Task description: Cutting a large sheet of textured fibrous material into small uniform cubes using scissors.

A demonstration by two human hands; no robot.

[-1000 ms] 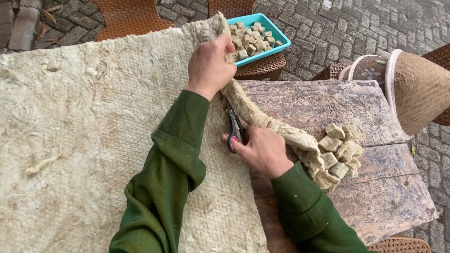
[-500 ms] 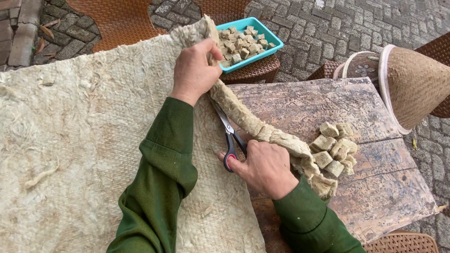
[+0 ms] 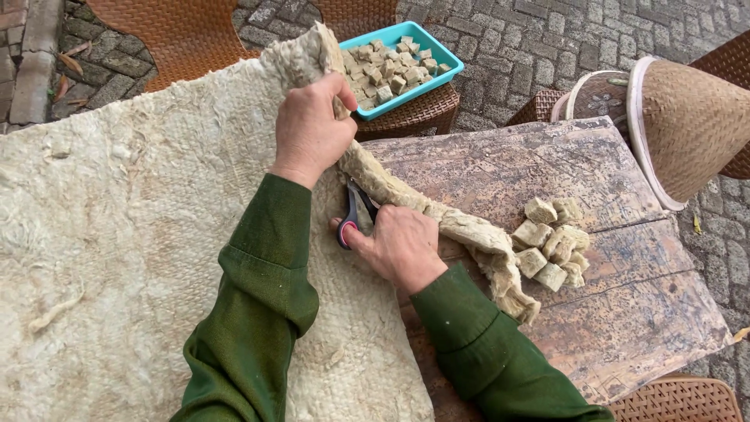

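A large cream fibrous mat (image 3: 133, 234) covers the left of the view. My left hand (image 3: 311, 129) grips its upper edge, holding up the strip (image 3: 461, 234) being cut from it. That strip trails right over the wooden table (image 3: 625, 312). My right hand (image 3: 398, 246) holds scissors (image 3: 353, 215) with pink-and-grey handles, blades pointing up along the cut between mat and strip. A pile of cut fibre cubes (image 3: 555, 242) lies on the table to the right of my right hand.
A turquoise tray (image 3: 445, 66) of more cubes sits on a woven stool at the top. A conical woven hat (image 3: 691, 117) rests at the table's right edge. Wicker chairs (image 3: 187, 31) stand on brick paving behind.
My right hand has slid the scissors up along the cut toward my left hand. The left hand keeps its grip on the edge of the mat.
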